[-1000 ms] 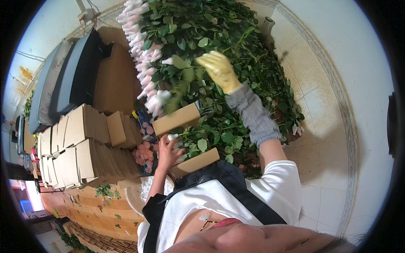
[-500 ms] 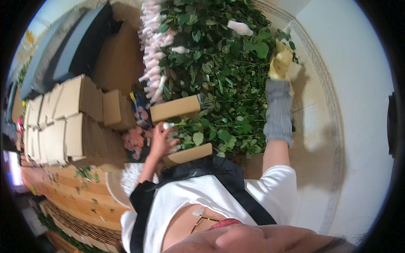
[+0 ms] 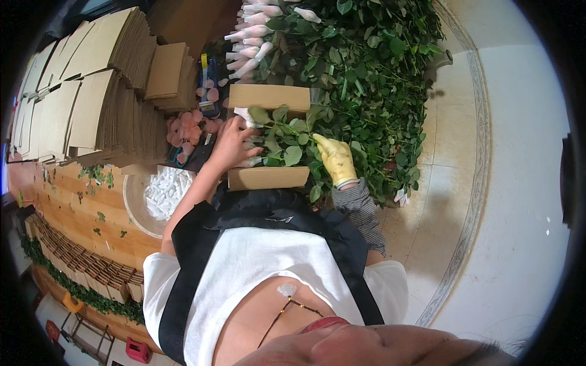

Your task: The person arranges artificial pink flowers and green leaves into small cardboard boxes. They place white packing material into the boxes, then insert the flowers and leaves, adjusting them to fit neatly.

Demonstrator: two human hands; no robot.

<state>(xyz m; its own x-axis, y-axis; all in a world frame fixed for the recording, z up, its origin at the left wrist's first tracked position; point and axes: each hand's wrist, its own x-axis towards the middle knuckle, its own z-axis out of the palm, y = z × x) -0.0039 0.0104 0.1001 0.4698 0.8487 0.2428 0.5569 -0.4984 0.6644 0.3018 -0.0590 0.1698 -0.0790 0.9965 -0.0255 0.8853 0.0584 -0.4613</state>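
My bare left hand (image 3: 230, 145) is curled at a rose head in a white sleeve (image 3: 245, 116), between two upright corrugated cardboard flaps, the far flap (image 3: 268, 97) and the near flap (image 3: 268, 179). More sleeved heads show partly under its fingers. A leafy rose stem (image 3: 287, 129) runs rightward from there. My right hand (image 3: 336, 160), in a yellow glove with a grey knitted cuff, is closed at that stem's right part, its fingertips pinching among the leaves. Part of the bunch lies hidden beneath leaves and fingers.
A thick bank of rose stems (image 3: 372, 91) fills the far right, its sleeved pink heads (image 3: 253, 30) along the left. Stacked cardboard sheets (image 3: 91, 85) stand left. A basin of white sleeves (image 3: 166, 194), pink petals (image 3: 185, 128) and a blue tool (image 3: 208, 85) lie near my left arm.
My right hand has come back from the far right edge of the greenery to the stem beside the cardboard. My left hand stays at the rose heads. The whole view has shifted.
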